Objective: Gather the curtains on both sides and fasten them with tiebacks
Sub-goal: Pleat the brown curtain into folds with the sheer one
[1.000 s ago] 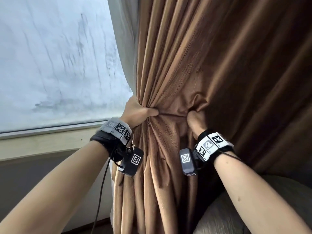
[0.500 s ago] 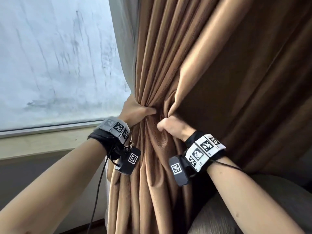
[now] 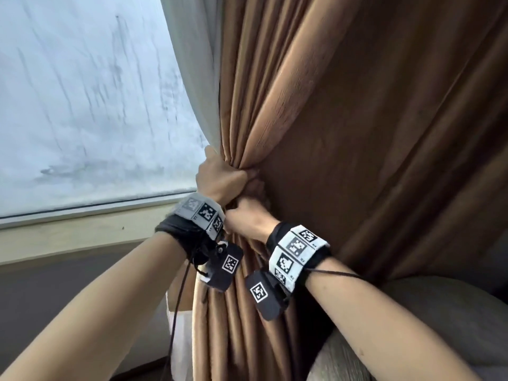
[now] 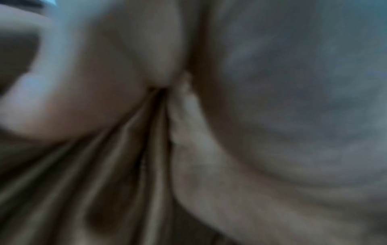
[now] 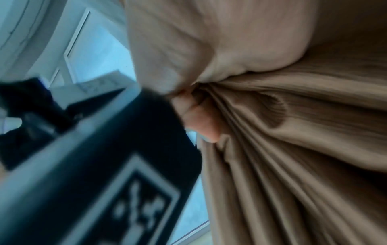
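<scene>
Centre of frame: left hand (image 3: 220,180) clenches gathered brown curtain (image 3: 343,133); right hand (image 3: 248,217) grasps folds just below. Keep bunch tight, sweep in loose right-side pleats before tieback.

Bare forearms; black wristbands (image 3: 184,237), white marker tags (image 3: 295,250), dangling cable (image 3: 177,306).

Our right hand (image 3: 247,215) has come in from the far side of the brown curtain (image 3: 357,160), where a second ago it was buried in the folds well apart from our left hand (image 3: 220,177). It now sits just below and against the left hand. The loose fabric that hung between the hands is drawn into one tight bunch, and broad folds fan out above them.
</scene>
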Motion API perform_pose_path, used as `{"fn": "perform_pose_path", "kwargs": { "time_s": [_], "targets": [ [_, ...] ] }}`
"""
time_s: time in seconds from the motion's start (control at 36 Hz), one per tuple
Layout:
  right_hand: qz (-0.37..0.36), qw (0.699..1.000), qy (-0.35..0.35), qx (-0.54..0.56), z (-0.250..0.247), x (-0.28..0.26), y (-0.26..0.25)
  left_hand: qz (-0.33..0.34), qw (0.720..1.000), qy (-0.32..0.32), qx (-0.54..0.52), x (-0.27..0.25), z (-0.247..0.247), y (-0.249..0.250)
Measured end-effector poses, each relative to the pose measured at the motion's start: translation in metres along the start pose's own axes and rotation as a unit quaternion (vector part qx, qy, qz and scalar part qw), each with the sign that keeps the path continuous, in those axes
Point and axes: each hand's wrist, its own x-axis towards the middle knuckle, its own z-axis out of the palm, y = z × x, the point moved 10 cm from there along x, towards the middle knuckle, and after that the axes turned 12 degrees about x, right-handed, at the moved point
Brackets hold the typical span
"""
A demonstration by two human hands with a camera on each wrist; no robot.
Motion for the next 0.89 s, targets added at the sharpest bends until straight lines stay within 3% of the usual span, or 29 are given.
{"fn": "perform_pose_path", "kwargs": {
  "time_s": [0.06,0.11,0.17,0.25,0.33,0.5,0.58,0.67,0.78,0.89],
  "targets": [
    [-0.021,0.999,0.022,0.028,-0.015,0.002,0.006,0.001,1.0,0.021,0.016,0.003,-0.003,0.0],
    [-0.03,0.99,0.02,0.136,-0.029,0.002,0.012,0.007,0.999,0.029,0.017,0.007,-0.004,-0.001],
    [-0.034,0.956,0.03,0.289,-0.046,0.007,0.025,0.011,1.0,0.027,0.011,0.011,-0.005,-0.002],
    [-0.013,0.888,0.17,0.426,-0.092,0.016,0.074,0.027,0.999,0.022,0.0,0.013,-0.009,-0.002],
    [0.038,0.861,0.301,0.407,-0.137,0.017,0.134,0.031,0.999,0.009,-0.008,0.016,-0.01,-0.003],
    [0.134,0.857,0.336,0.367,-0.175,0.063,0.244,0.05,0.994,-0.054,-0.076,0.018,-0.007,0.001],
    [0.15,0.851,0.344,0.367,-0.187,0.078,0.265,0.066,0.989,-0.087,-0.096,0.018,-0.006,0.006],
    [0.121,0.827,0.401,0.375,-0.206,0.083,0.269,0.073,0.986,-0.104,-0.111,0.018,-0.009,0.008],
    [0.104,0.796,0.481,0.353,-0.222,0.05,0.247,0.079,0.981,-0.118,-0.133,0.019,-0.015,0.009],
    [0.14,0.792,0.476,0.357,-0.235,0.065,0.304,0.086,0.978,-0.125,-0.145,0.021,-0.019,0.007]
  ]
}}
